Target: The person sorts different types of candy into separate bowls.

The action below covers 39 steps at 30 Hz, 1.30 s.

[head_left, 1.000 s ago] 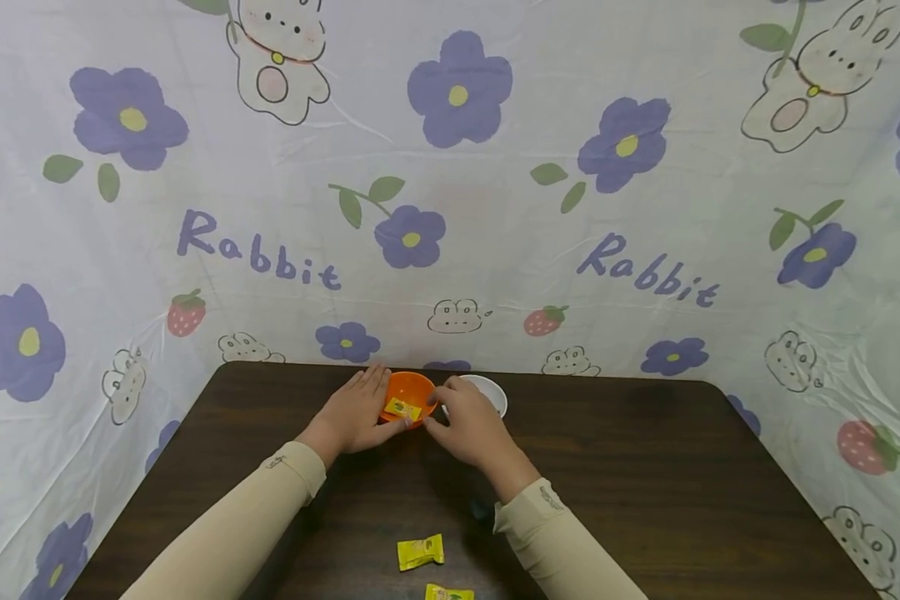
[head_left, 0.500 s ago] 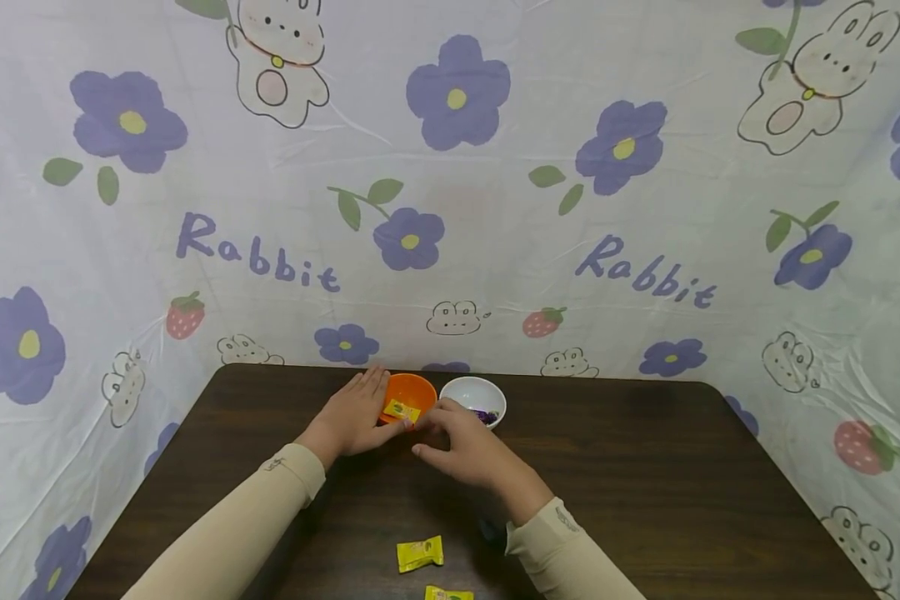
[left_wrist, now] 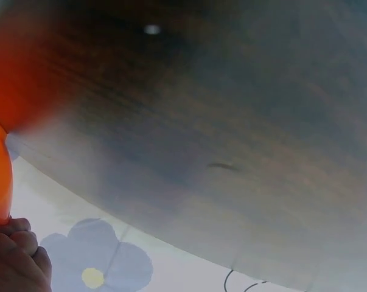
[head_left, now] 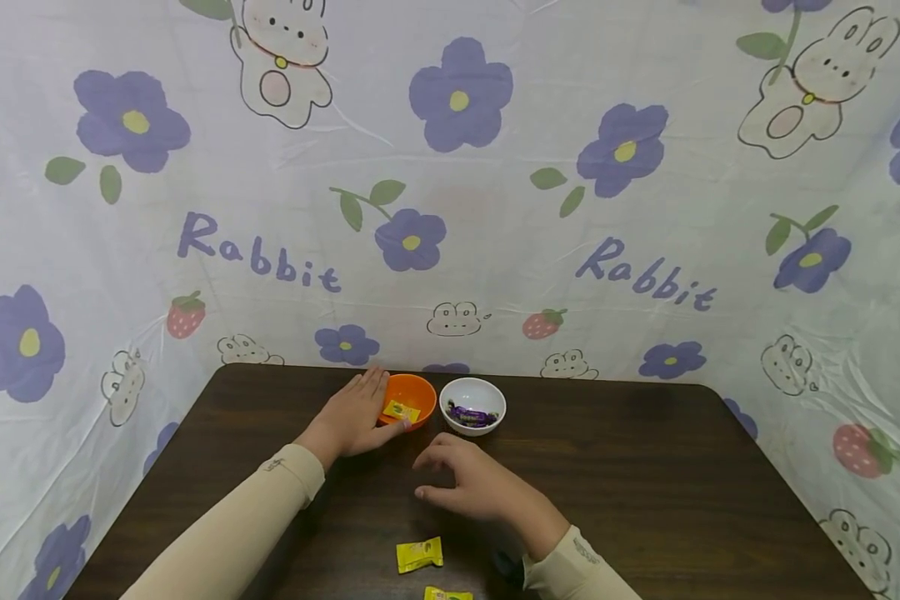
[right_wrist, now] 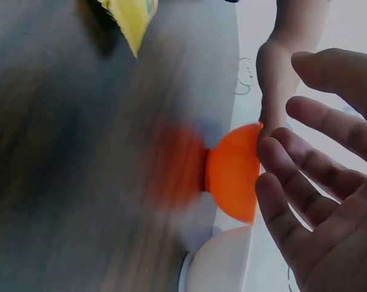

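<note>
My left hand [head_left: 348,419] rests with straight fingers along the left side of an orange bowl [head_left: 424,395], its thumb at the front rim. Inside that bowl lies a yellow-wrapped candy [head_left: 401,411]. To its right stands a white bowl [head_left: 472,431] holding purple-wrapped candy [head_left: 471,416]. My right hand [head_left: 480,481] hovers over the table in front of both bowls, fingers loosely bent and holding nothing. The right wrist view shows its spread fingers [right_wrist: 305,146] apart from the orange bowl. Nearer to me lie two yellow-wrapped candies [head_left: 420,554], the closer candy [head_left: 447,594] cut off by the frame's bottom edge.
The dark wooden table [head_left: 645,483] reaches back to a white cloth [head_left: 465,183] printed with flowers and rabbits. Both bowls stand close to the table's back edge. In the right wrist view, part of a yellow wrapper [right_wrist: 131,21] shows at the top.
My right hand has drawn back from the orange bowl toward me, uncovering the white bowl and its purple candy. The left hand has stayed at the orange bowl.
</note>
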Available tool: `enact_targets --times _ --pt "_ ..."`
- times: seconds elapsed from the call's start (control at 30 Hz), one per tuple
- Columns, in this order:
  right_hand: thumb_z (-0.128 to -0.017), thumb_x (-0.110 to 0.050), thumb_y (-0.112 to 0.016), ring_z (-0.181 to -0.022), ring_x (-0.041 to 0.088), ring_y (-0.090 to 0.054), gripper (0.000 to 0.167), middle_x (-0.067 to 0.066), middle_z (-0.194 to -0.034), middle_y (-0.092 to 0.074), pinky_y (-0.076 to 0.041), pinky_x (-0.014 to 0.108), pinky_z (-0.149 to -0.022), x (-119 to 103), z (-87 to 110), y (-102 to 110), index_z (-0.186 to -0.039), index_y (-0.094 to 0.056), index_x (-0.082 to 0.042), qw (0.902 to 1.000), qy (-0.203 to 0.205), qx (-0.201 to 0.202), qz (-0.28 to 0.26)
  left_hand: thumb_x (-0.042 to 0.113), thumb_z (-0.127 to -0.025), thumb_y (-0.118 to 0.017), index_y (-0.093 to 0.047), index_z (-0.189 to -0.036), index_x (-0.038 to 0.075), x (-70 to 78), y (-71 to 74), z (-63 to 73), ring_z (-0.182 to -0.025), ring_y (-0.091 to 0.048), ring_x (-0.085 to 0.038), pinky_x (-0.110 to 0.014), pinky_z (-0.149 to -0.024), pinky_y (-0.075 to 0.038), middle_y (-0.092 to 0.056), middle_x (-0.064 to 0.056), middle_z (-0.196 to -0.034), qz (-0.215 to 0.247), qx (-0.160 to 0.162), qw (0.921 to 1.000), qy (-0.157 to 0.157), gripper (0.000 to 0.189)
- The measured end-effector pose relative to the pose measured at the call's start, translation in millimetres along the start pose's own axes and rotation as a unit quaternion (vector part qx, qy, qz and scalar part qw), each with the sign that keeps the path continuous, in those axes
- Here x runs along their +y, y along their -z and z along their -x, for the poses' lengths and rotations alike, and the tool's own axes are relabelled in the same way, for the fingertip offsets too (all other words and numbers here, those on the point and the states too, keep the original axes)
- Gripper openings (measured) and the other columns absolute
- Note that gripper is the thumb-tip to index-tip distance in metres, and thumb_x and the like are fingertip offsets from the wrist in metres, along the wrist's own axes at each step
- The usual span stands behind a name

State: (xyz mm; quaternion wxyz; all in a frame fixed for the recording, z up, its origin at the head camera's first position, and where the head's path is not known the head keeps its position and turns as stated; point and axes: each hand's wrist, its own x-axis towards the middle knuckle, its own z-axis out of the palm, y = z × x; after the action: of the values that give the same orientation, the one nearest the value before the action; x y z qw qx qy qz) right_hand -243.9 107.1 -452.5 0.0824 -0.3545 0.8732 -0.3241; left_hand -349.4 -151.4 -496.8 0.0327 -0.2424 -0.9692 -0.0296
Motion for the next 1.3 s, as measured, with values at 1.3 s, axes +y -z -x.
enact_targets --times 1.3 --pt "-0.092 -0.028 -0.085 -0.099 0.002 -0.061 0.036 -0.007 -0.116 -0.068 -0.056 0.022 -0.094 -2 36.3 -16 -0.126 -0.076 -0.018 0.9933 -0.024 -0.109 0.029 0.076 -0.101 -0.04 -0.029 -0.166 -0.002 4.9 5.0 0.4 -0.164 -0.026 -0.036 -0.05 -0.134 -0.022 -0.028 -0.02 -0.174 0.002 -0.011 0.9999 0.005 0.102"
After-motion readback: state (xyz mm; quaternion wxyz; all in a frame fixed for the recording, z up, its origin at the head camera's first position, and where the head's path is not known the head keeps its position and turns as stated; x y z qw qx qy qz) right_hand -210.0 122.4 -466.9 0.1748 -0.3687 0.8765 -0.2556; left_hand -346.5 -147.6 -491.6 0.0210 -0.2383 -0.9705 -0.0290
